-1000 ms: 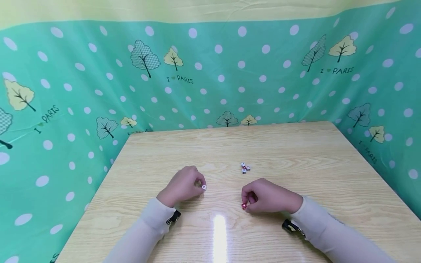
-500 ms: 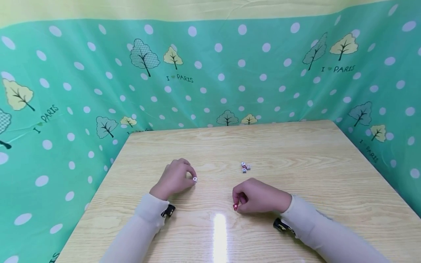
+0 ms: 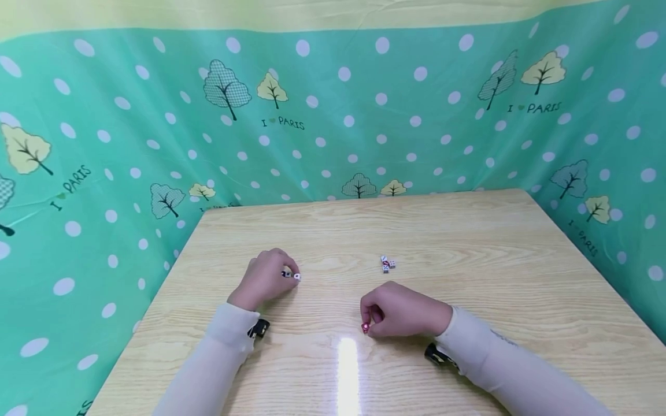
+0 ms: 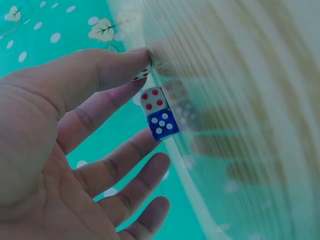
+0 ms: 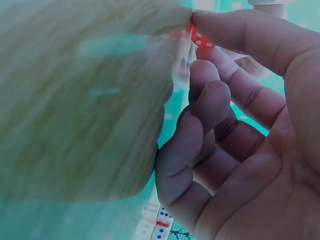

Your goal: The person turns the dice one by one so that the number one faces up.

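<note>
My left hand (image 3: pixel 266 276) is at the table's left middle, pinching a white die with red dots (image 4: pixel 142 75) between thumb and index finger. Beside that die, in the left wrist view, another white die with red dots (image 4: pixel 153 99) touches a blue die with white dots (image 4: pixel 163 125). Both sit on the table near the other fingers, which are spread loosely. Nearer the front, my right hand (image 3: pixel 403 312) holds a red die with white dots (image 5: pixel 203 40) by thumb and index fingertip, its remaining fingers curled inward. Fingers partly cover both held dice.
A small cluster of white dice (image 3: pixel 385 268), with something red among them, lies beyond my right hand. The wooden table (image 3: pixel 458 231) reflects a bright light strip near its front. A green dotted curtain (image 3: pixel 322 115) stands along its back and sides.
My left hand has moved left and away from me with the white die. My right hand has slid left with the red die. The dice cluster has stayed put.
</note>
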`<control>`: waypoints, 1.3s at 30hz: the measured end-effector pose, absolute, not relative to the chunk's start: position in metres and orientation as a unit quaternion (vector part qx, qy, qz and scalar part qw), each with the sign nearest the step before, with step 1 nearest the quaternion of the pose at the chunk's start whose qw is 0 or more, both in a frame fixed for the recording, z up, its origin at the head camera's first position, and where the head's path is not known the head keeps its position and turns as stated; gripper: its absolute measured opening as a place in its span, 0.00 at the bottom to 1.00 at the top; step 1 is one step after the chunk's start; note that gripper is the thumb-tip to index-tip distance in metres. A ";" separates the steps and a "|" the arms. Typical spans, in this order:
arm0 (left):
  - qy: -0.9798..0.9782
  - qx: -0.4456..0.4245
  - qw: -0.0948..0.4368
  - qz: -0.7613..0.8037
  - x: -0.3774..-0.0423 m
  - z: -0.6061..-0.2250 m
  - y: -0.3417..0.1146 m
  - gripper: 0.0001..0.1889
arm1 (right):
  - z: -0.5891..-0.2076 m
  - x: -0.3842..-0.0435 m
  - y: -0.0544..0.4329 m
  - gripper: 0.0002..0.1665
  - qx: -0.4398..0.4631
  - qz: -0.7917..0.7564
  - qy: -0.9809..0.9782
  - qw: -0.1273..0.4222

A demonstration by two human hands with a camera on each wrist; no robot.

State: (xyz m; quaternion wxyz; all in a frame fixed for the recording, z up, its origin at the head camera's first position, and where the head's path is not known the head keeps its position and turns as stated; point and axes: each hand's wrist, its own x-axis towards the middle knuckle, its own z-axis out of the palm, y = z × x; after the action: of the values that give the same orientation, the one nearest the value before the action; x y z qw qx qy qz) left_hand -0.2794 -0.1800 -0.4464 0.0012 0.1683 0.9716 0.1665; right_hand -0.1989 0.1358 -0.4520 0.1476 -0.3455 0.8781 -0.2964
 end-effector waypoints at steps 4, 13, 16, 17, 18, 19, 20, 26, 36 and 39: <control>0.973 0.159 0.003 0.168 -0.281 -0.446 -0.182 0.04 | -0.452 -0.201 0.130 0.10 -0.354 -0.294 0.876 0.147; 0.973 0.153 0.003 0.172 -0.284 -0.445 -0.184 0.03 | -0.453 -0.204 0.119 0.11 -0.360 -0.288 0.875 0.145; 0.973 0.151 0.005 0.174 -0.284 -0.446 -0.184 0.03 | -0.452 -0.203 0.115 0.10 -0.361 -0.290 0.874 0.147; 0.973 0.150 0.006 0.174 -0.284 -0.446 -0.184 0.03 | -0.451 -0.203 0.114 0.10 -0.361 -0.292 0.873 0.148; 0.973 0.150 0.007 0.174 -0.284 -0.446 -0.184 0.03 | -0.451 -0.203 0.113 0.10 -0.361 -0.293 0.872 0.149; 0.973 0.149 0.008 0.175 -0.284 -0.446 -0.185 0.03 | -0.450 -0.202 0.112 0.10 -0.361 -0.294 0.872 0.150; 0.973 0.148 0.008 0.174 -0.284 -0.447 -0.185 0.03 | -0.450 -0.202 0.112 0.10 -0.361 -0.294 0.872 0.150; 0.974 0.147 0.008 0.172 -0.284 -0.447 -0.186 0.03 | -0.450 -0.202 0.110 0.11 -0.360 -0.290 0.875 0.148; 0.975 0.141 0.011 0.172 -0.285 -0.447 -0.186 0.04 | -0.452 -0.202 0.109 0.12 -0.359 -0.288 0.876 0.145; 0.975 0.141 0.012 0.171 -0.285 -0.447 -0.186 0.04 | -0.453 -0.202 0.109 0.12 -0.357 -0.287 0.877 0.147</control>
State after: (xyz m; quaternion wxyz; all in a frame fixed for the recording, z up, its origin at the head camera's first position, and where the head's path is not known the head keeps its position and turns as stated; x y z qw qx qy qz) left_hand -0.2849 -0.1862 -0.4472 0.0118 0.1406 0.9751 0.1713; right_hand -0.2016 0.1095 -0.4528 0.1465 -0.3572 0.8766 -0.2872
